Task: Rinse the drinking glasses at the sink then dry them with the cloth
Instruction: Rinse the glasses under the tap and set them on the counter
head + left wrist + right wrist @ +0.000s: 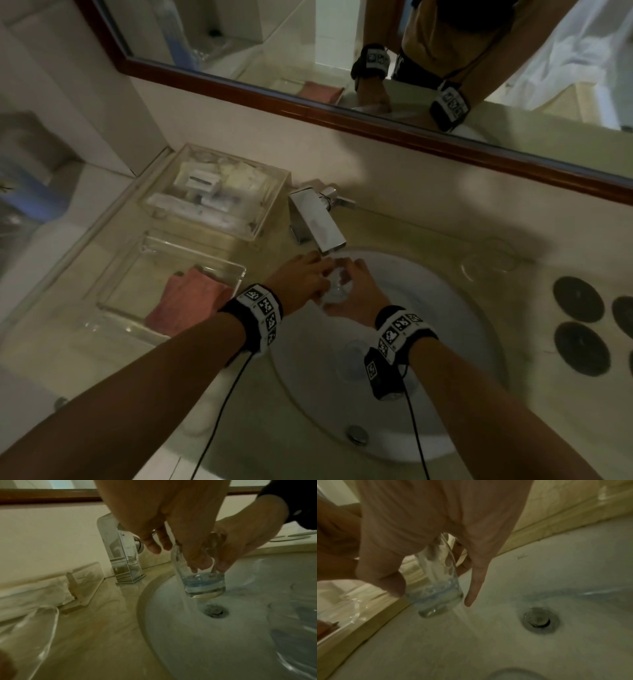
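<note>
A clear drinking glass (337,287) (202,582) (436,588) hangs upright over the white sink (445,308) under the chrome faucet (318,222). It has a little water in its bottom. Water runs from the faucet down the glass's side into the basin. My right hand (356,294) (435,592) grips the glass from the right, thumb on one side and fingers on the other. My left hand (308,277) (171,550) comes from above with fingers reaching into the glass's mouth. A pink cloth (191,301) lies folded in a clear tray (164,246) left of the sink.
A second glass (356,359) (295,628) lies in the basin near the drain (214,612). A faint clear glass (486,263) stands on the counter to the right, beside dark round coasters (579,301). A clear box of toiletries (212,195) sits behind the tray, below the mirror (342,41).
</note>
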The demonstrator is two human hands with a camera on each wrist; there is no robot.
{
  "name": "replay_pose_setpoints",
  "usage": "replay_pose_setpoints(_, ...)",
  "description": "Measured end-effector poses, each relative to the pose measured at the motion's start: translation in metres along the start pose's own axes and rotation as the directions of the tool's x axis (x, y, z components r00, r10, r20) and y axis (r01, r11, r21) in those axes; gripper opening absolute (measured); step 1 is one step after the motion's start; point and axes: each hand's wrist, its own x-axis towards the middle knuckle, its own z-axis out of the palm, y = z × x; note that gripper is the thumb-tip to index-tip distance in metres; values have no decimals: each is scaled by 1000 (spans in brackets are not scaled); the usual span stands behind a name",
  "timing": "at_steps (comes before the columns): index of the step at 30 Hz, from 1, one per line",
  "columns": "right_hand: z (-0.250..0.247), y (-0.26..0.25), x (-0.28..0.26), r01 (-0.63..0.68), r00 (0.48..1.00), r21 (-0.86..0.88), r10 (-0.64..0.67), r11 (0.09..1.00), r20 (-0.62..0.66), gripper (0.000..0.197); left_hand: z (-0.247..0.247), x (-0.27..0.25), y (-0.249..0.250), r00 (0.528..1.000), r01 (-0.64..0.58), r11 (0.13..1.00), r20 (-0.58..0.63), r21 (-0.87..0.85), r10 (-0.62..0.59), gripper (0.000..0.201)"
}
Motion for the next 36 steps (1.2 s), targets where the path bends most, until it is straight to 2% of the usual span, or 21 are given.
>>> replay_pose_setpoints(3, 7, -1, 3, -58, 997, 190, 66, 980, -34, 90, 0, 1, -9, 1000, 5, 990, 24, -144, -1, 20)
replay_pose_setpoints(5, 12, -3, 2, -57, 994, 361, 86, 931, -65, 86, -7, 1, -4, 985, 170, 948, 58, -268, -160, 9)
replay_pose_setpoints(7, 18, -7, 1, -60, 991, 429, 107, 901, -86, 80, -3, -1, -4, 954, 300, 885, 136, -356, -268, 15)
replay_pose_setpoints(10, 15, -8, 3, -90, 988, 314, 124, 945, -91, 78, -1, 0, -2, 939, 324, 863, 243, -388, -243, 22)
replay_pose_setpoints(12, 8, -6, 5, -97, 995, 247, 96, 964, 15, 79, 2, 4, -10, 911, 256, 927, 389, -274, -136, 34)
replay_pose_setpoints(13, 4, -7, 4, -78, 996, 232, 63, 970, 69, 78, 1, 5, -14, 880, 168, 971, 469, -171, -70, 41)
replay_pose_setpoints(15, -2, -5, 5, -39, 990, 177, 13, 983, 142, 78, -2, 13, -19, 890, 20, 1000, 456, 4, -20, 43)
replay_pose_setpoints(16, -6, -4, 5, -34, 987, 171, 5, 985, 163, 79, -7, 13, -18, 879, 11, 996, 475, 93, -54, 41)
replay_pose_setpoints(17, -11, -4, 6, -40, 987, 186, 10, 982, 163, 79, -5, 15, -19, 889, -43, 989, 457, 143, -27, 42)
replay_pose_setpoints(18, -15, -4, 6, -40, 988, 190, 11, 981, 151, 79, -3, 17, -19, 884, -28, 993, 466, 114, -29, 44)
replay_pose_setpoints(19, -18, -3, 7, -33, 992, 192, 9, 981, 124, 78, 6, 18, -19, 902, 16, 999, 430, 37, -31, 47)
replay_pose_setpoints(20, -20, -4, 9, -21, 996, 169, 6, 985, 94, 79, 5, 16, -13, 882, 148, 984, 464, -101, -85, 47)
replay_pose_setpoints(21, -22, -5, 11, -17, 997, 142, 7, 990, 71, 80, 5, 17, -8, 882, 266, 925, 456, -272, -119, 43)
replay_pose_setpoints(23, -23, -8, 13, -34, 999, 163, 28, 986, 40, 77, 8, 18, 2, 899, 387, 707, 412, -591, -147, 32)
replay_pose_setpoints(24, -22, -9, 12, -34, 999, 163, 30, 986, 29, 78, 5, 18, 5, 905, 404, 619, 392, -674, -164, 28)
replay_pose_setpoints(26, -18, -7, 11, -48, 999, 124, 47, 991, 13, 87, 4, 20, 3, 901, 429, 545, 385, -721, -199, 23)
replay_pose_setpoints(28, -9, -5, 8, -82, 996, 184, 86, 979, -12, 93, 1, 22, 3, 898, 439, 509, 383, -740, -218, 22)
replay_pose_setpoints(32, 3, -5, 4, -124, 982, 366, 167, 922, -90, 77, -6, 25, 14, 895, 442, 423, 354, -791, -273, 15)
replay_pose_setpoints(34, -2, -5, 4, -92, 989, 282, 121, 955, -88, 78, -5, 22, 14, 900, 428, 421, 335, -800, -279, 13)
replay_pose_setpoints(35, -6, -4, 5, -77, 993, 238, 96, 968, -68, 82, -4, 20, 11, 910, 415, 475, 339, -776, -241, 13)
replay_pose_setpoints(36, -10, -5, 5, -62, 996, 204, 73, 977, -49, 84, -4, 19, 6, 921, 380, 600, 348, -704, -176, 24)
